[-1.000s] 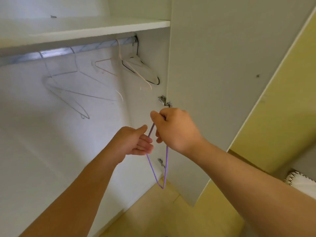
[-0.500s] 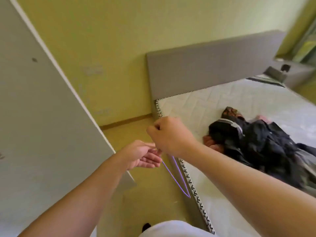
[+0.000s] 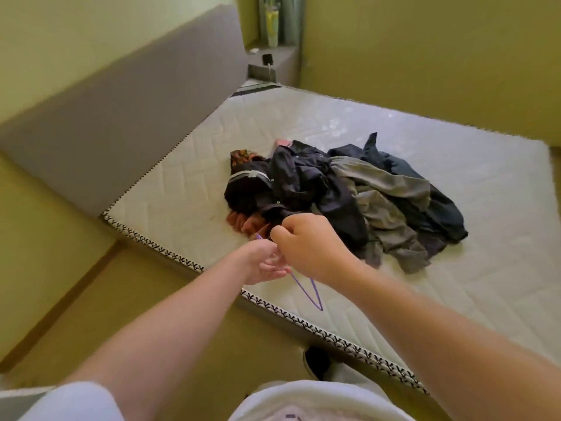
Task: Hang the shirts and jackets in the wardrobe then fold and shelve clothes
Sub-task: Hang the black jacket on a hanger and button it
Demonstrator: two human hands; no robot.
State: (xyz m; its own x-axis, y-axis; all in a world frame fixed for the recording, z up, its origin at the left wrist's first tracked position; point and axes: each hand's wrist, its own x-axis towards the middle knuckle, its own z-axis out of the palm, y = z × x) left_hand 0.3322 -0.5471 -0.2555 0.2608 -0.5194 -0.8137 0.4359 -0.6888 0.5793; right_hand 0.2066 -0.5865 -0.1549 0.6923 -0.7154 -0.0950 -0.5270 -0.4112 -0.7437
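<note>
A thin purple wire hanger hangs from my right hand, whose fingers curl round its top over the near edge of the bed. Just left and below it, my left hand is held palm up with relaxed fingers, touching or almost touching the hanger wire. Behind my hands a heap of clothes lies on the white mattress: dark navy jackets, a grey garment, a rust-coloured piece and a patterned orange piece. The wardrobe is out of view.
A grey padded headboard runs along the left of the bed. A grey bedside unit with a small black object stands in the far corner. Yellow-green walls surround the bed, and tan floor lies at the lower left.
My view has swung from the open wardrobe round to the bed. My right hand has kept hold of the purple hanger throughout, and both hands now hover over the mattress edge near the clothes.
</note>
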